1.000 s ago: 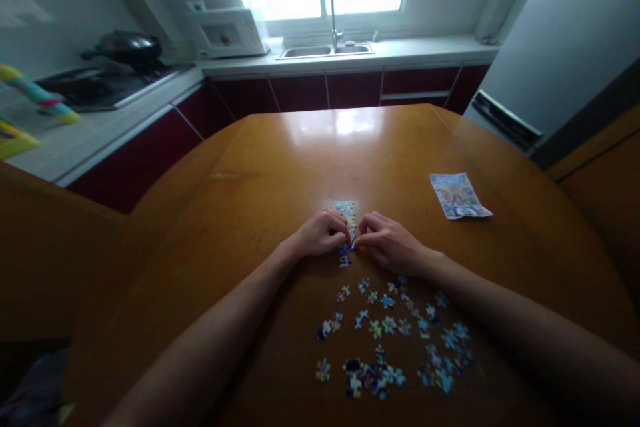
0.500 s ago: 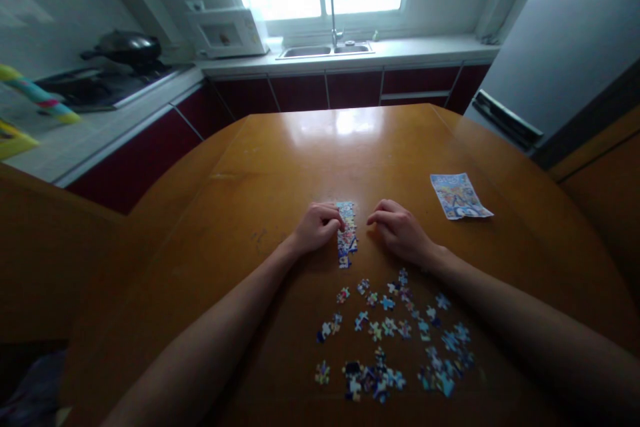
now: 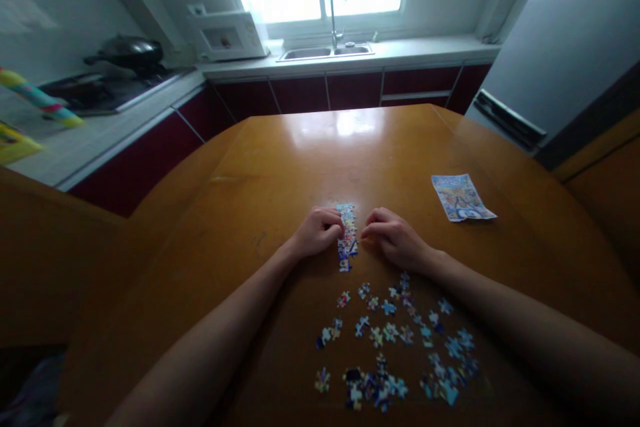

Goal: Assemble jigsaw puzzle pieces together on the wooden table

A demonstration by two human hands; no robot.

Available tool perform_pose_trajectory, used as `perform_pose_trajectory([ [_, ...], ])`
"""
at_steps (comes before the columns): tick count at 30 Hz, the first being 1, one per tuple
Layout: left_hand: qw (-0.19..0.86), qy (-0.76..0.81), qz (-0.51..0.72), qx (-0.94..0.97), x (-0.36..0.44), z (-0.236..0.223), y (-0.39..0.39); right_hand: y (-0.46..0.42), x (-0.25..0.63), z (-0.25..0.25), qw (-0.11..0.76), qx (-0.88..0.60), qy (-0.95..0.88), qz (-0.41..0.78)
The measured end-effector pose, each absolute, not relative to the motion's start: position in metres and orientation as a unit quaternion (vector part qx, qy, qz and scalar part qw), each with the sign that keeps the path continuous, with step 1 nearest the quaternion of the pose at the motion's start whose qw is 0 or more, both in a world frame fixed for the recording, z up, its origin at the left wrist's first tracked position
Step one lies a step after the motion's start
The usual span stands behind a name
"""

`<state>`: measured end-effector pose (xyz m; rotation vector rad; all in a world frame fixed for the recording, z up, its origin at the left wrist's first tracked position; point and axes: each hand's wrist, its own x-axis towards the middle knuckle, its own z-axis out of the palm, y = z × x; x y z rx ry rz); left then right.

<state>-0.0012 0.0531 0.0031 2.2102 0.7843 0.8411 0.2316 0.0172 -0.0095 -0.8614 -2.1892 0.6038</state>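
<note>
A narrow strip of joined jigsaw puzzle pieces (image 3: 349,230) lies on the wooden table in front of me. My left hand (image 3: 320,230) is closed, its curled fingertips and thumb gripping the strip's left edge. Just right of the strip, my right hand (image 3: 394,235) has its fingers pinched together, close to the jagged right edge. Whatever those right fingertips may hold is too small to make out. Nearer to me, loose puzzle pieces (image 3: 376,335) lie scattered between my forearms. Some pieces (image 3: 450,392) overlap in a cluster by my right forearm.
A creased picture sheet (image 3: 461,198) lies at the right on the table (image 3: 280,167). Beyond the table are a counter with a sink (image 3: 306,53), a microwave (image 3: 227,37) and a wok (image 3: 131,50) on the stove. A fridge (image 3: 560,47) stands at the right.
My right hand has shifted slightly left, nearer the strip, and its fingers have drawn closer together. My left hand stays at the strip's left edge, its fingers more curled.
</note>
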Motion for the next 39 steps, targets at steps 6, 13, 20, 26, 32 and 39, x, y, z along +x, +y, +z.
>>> perform_pose_trajectory([
  [6, 0.335, 0.293, 0.31, 0.84, -0.0022, 0.0056, 0.0521, 0.0167, 0.2321, -0.009, 0.343, -0.323, -0.848, 0.24],
  [13, 0.344, 0.279, 0.307, 0.842, -0.002, 0.0067, 0.0518, 0.014, 0.2328, -0.005, 0.297, -0.272, -0.886, 0.23],
  [20, 0.323, 0.282, 0.294, 0.854, -0.0004, 0.0088, 0.0518, 0.0139, 0.2328, -0.0042, 0.297, -0.273, -0.886, 0.23],
  [26, 0.341, 0.252, 0.266, 0.866, -0.0009, 0.0126, 0.05, 0.0134, 0.2327, -0.0038, 0.29, -0.271, -0.89, 0.223],
  [32, 0.347, 0.233, 0.247, 0.874, 0.0013, 0.0113, 0.0494, 0.0131, 0.2331, -0.0035, 0.277, -0.27, -0.896, 0.217],
  [39, 0.337, 0.239, 0.253, 0.875, 0.0004, 0.0115, 0.0489, 0.0148, 0.2318, -0.0044, 0.294, -0.266, -0.886, 0.239],
])
